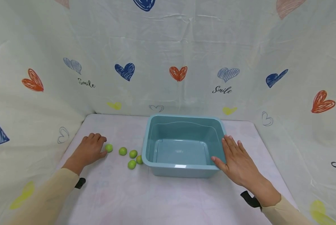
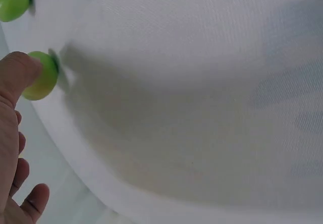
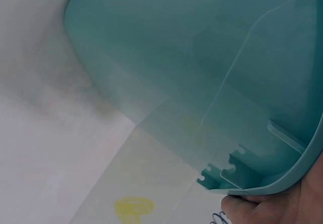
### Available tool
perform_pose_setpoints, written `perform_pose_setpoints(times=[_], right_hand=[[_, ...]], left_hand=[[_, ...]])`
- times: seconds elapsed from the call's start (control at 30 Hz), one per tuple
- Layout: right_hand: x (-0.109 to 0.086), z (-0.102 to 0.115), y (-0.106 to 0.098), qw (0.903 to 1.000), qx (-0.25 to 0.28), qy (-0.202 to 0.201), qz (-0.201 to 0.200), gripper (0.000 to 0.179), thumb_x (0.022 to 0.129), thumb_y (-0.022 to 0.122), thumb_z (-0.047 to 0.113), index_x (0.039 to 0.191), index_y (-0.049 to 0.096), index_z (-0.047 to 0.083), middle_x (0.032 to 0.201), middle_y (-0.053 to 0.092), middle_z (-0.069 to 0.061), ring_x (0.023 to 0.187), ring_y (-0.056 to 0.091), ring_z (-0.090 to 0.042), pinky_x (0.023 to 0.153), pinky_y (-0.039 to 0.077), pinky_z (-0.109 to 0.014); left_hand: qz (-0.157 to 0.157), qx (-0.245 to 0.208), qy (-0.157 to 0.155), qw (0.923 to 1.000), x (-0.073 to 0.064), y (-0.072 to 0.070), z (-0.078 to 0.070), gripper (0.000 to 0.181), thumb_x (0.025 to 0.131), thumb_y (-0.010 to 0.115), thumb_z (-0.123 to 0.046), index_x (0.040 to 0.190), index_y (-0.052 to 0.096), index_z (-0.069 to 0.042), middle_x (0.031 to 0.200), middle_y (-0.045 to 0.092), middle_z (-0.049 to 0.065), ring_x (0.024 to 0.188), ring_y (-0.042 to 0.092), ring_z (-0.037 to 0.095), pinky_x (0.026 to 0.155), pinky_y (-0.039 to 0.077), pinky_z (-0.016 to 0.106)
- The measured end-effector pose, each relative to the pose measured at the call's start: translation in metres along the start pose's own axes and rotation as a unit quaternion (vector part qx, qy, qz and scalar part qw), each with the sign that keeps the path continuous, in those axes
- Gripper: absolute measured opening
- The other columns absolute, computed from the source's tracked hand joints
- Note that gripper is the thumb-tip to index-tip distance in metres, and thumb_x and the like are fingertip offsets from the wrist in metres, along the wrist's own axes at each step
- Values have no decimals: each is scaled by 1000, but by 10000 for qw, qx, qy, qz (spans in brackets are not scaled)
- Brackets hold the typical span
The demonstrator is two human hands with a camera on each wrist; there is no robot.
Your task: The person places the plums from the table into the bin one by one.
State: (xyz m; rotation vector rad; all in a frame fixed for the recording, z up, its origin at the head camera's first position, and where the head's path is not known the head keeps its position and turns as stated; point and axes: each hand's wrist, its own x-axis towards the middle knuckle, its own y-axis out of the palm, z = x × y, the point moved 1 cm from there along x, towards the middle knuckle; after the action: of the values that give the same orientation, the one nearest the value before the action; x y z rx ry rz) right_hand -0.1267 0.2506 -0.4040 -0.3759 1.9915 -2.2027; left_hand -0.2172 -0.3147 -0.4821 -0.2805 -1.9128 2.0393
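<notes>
Left hand (image 1: 89, 149) arched at the leftmost green ball (image 1: 109, 147), thumb touching; can't tell whether I'm pinching it. Four other green balls (image 1: 123, 151) loosely grouped on the table (image 1: 114, 200), left of the blue basin (image 1: 182, 172). Right hand (image 1: 239, 163) straight-fingered, thumb spread, against the basin's right rim, presumably steadying it.
</notes>
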Motion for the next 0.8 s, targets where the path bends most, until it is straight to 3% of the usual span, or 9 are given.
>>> perform_pose_setpoints(times=[0.23, 0.57, 0.67, 0.8], right_hand=[[0, 0, 1, 10000, 44, -23, -33, 93, 105, 49, 61, 159, 29, -12, 168, 27, -32, 158, 24, -48, 126, 18, -65], [0, -1, 2, 10000, 37, -20, -49, 93, 105, 49, 61, 159, 30, -13, 168, 27, -32, 158, 24, -48, 126, 18, -65], [0, -1, 2, 10000, 64, -14, -57, 93, 105, 50, 61, 159, 30, -13, 168, 27, -32, 158, 24, -48, 126, 18, -65], [-1, -1, 2, 9999, 95, -2, -70, 93, 105, 50, 60, 159, 30, -12, 168, 27, -32, 157, 25, -48, 126, 19, -65]], left_hand=[[152, -74, -55, 9998, 4, 10, 1, 59, 87, 85, -34, 125, 60, 4, 119, 57, 21, 111, 50, 41, 96, 42, 63], [225, 8, 14, 9997, 10, 17, -1, 46, 88, 81, -31, 115, 61, 1, 107, 55, 16, 103, 48, 38, 92, 42, 61], [60, 20, -15, 10000, 9, 15, -1, 46, 87, 81, -33, 110, 60, 1, 103, 54, 15, 101, 48, 38, 91, 42, 60], [-587, 110, -94, 9982, 13, 6, -2, 46, 84, 81, -34, 103, 59, 2, 97, 55, 16, 97, 49, 39, 87, 43, 59]])
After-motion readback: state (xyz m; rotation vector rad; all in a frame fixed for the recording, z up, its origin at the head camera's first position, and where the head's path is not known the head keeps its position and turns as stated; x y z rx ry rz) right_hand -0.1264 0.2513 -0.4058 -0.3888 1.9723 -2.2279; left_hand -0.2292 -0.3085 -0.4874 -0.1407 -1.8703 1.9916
